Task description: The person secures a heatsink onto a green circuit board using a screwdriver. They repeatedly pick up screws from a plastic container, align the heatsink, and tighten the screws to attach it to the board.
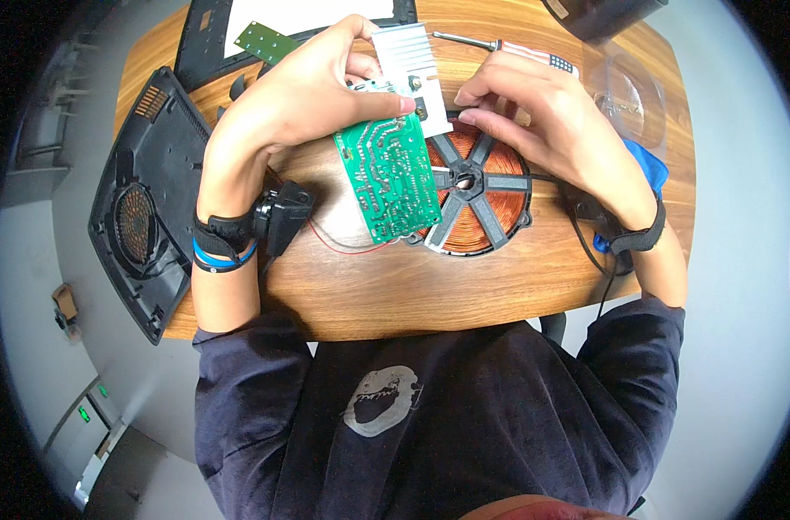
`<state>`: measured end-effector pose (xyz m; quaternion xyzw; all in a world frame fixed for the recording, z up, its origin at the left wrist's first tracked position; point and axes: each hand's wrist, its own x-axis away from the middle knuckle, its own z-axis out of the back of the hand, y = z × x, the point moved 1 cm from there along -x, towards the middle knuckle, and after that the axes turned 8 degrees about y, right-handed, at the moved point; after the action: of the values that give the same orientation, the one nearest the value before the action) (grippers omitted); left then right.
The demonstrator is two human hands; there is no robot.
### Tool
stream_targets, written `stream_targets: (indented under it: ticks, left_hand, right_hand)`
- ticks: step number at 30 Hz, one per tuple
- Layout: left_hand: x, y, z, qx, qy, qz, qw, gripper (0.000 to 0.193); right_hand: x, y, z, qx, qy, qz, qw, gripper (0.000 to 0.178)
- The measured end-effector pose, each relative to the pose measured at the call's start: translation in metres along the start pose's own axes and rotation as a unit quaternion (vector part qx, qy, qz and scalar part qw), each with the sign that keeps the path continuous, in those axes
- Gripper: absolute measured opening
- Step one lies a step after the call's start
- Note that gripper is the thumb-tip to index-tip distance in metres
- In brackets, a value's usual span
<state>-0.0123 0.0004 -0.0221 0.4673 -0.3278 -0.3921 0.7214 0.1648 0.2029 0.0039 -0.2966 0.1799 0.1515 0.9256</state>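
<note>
My left hand (313,91) grips a green circuit board (386,178), its soldered side facing up and my thumb pressed on its top edge. A finned silver heatsink (405,56) is joined to the board's far end. Just right of the heatsink is my right hand (551,113), its thumb and forefinger drawn close together; whatever may be between them is too small to make out. Under the board and right hand lies a round copper coil (503,204) with black spokes, partly covered by the board. A thin red wire (352,251) runs to the board's lower edge.
A screwdriver (538,56) with a patterned handle lies beyond my right hand, near a clear plastic container (625,104). At left stands a black housing (156,208) with a round grille. A black-framed panel (208,43) and small green board (265,42) lie at the back.
</note>
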Motion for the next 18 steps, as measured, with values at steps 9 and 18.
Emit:
stream_targets:
  ticks: [9,18]
  left_hand:
    - [0.003,0.004,-0.001,-0.057,0.027,0.011,0.998,0.069]
    - [0.002,-0.002,0.000,-0.040,0.020,0.021,0.999,0.070]
  right_hand:
    - [0.048,0.034,0.025,0.230,-0.079,-0.150,0.958,0.028]
    - [0.055,0.044,0.028,0.209,-0.083,-0.214,0.951,0.031]
